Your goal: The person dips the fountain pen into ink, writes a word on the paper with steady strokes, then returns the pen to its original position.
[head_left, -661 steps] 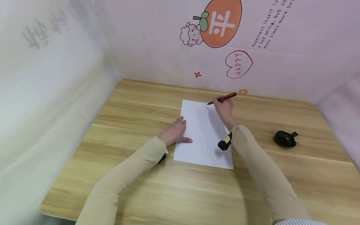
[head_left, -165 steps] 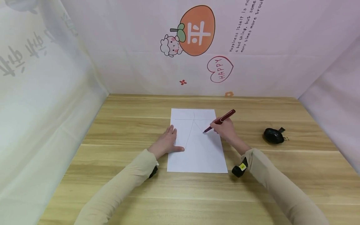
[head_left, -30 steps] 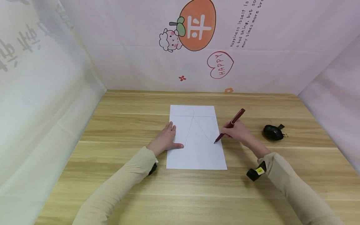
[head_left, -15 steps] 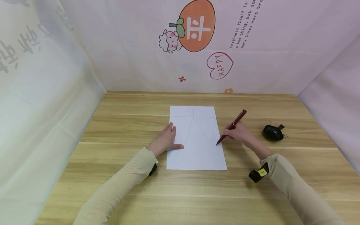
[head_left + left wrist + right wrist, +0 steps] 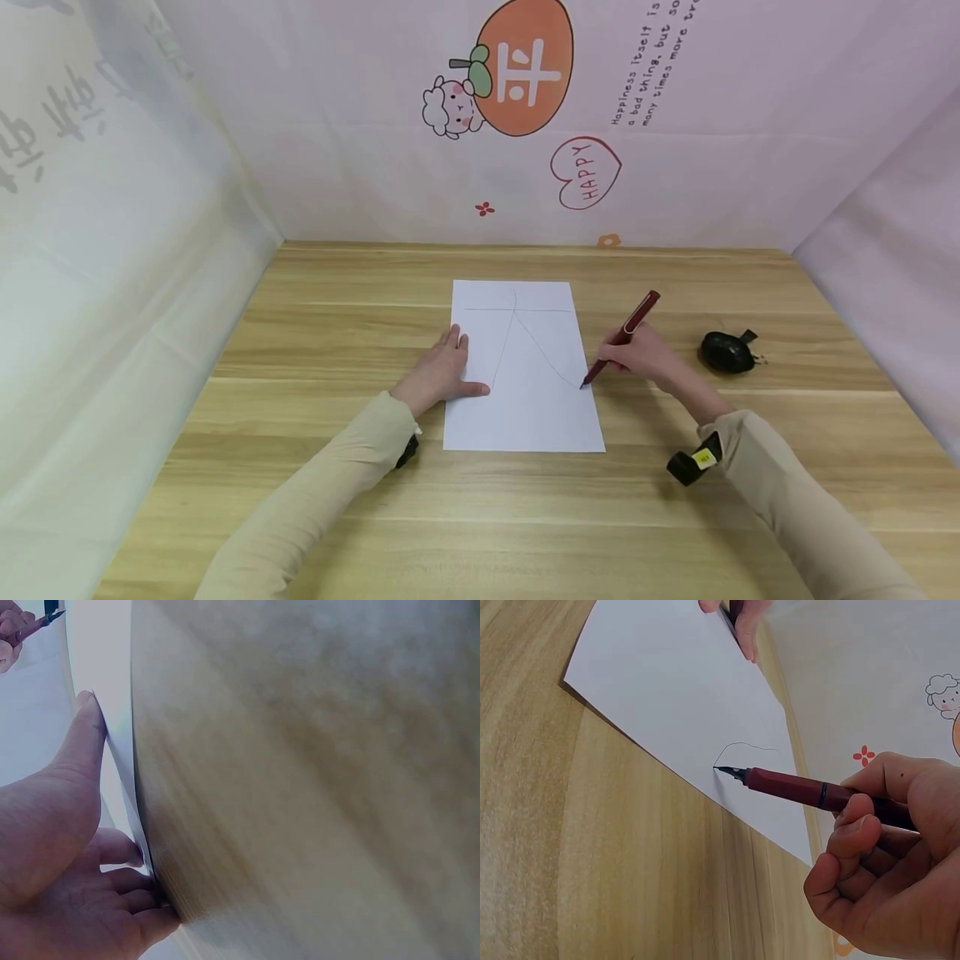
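Observation:
A white sheet of paper (image 5: 525, 421) lies on the wooden table, with thin dark strokes on it: a short vertical mark, a horizontal line and two slanting lines below. My left hand (image 5: 438, 372) rests on the sheet's left edge, thumb spread on the paper and fingers extended. My right hand (image 5: 637, 350) grips a dark red fountain pen (image 5: 636, 318) at the sheet's right edge. In the right wrist view the nib of the fountain pen (image 5: 787, 785) meets the end of a curved line, close to the paper's border.
A small black rounded object (image 5: 726, 352) with a tab lies on the table (image 5: 480, 525) to the right. Printed white cloth (image 5: 360, 167) hangs behind and at both sides. Each wrist carries a black camera (image 5: 684, 467).
Over the last second the fountain pen has moved slightly right and down, lengthening the right slanting stroke. Earlier frames show fewer lines on the paper. The left hand stays in place.

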Available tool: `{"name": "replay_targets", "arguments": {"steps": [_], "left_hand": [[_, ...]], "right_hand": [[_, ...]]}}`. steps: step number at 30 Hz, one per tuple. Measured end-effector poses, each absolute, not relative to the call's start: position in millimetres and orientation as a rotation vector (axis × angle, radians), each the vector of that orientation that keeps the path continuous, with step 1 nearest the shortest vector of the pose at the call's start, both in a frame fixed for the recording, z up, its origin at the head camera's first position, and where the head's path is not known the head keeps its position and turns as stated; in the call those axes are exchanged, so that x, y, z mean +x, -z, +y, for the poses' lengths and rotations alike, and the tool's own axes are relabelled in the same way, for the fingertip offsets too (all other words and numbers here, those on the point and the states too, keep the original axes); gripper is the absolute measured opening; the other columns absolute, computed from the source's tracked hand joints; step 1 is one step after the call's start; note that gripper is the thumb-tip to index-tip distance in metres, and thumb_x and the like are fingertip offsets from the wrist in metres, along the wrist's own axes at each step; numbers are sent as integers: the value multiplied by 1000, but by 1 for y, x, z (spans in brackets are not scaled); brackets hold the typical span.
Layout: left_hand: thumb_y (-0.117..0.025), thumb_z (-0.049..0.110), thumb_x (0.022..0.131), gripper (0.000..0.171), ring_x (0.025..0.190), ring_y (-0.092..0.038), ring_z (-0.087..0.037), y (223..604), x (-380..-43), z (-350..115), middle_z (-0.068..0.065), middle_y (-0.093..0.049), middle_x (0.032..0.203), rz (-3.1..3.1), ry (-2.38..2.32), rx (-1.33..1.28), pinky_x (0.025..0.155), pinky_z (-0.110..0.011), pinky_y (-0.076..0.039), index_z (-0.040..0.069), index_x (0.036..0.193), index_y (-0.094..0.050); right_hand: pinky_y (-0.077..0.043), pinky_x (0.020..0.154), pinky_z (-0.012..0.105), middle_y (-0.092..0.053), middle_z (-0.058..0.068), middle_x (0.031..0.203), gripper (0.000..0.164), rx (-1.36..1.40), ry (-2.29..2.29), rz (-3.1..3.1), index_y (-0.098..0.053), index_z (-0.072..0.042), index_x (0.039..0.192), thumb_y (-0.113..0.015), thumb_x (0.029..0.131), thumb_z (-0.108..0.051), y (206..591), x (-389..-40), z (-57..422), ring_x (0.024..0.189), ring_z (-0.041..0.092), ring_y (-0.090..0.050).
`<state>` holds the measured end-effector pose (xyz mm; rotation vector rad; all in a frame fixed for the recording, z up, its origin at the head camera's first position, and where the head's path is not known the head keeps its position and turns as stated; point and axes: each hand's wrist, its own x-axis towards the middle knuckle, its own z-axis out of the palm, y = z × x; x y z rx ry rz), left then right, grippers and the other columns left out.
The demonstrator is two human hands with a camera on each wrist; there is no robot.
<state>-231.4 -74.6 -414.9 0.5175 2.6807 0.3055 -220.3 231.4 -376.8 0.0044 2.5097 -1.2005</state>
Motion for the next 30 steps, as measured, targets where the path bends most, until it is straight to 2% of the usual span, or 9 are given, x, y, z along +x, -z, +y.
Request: {"name": "replay_targets", "arguments": {"steps": [19,30], "left_hand": [[-63,54,82,99,146,-8,-35,413,-232,-74,-25,-7,155,2682,-287,520,120,-40,-16,-7,146,-18],[-63,54,82,98,146,-8,-34,414,-231,-74,-25,-8,156,2682,-282,522,120,-39,-16,-6,146,-19]], "right_hand": [[-41,57,25,-50,-5,57,16,-1,1214,2485,-57,3,92,-57,86,-12,377,-222,238,59,10,-49],[-37,54,23,-51,-6,59,20,14,1166,2503,-59,2,92,-59,86,-17,377,-217,242,61,10,-48]]}}
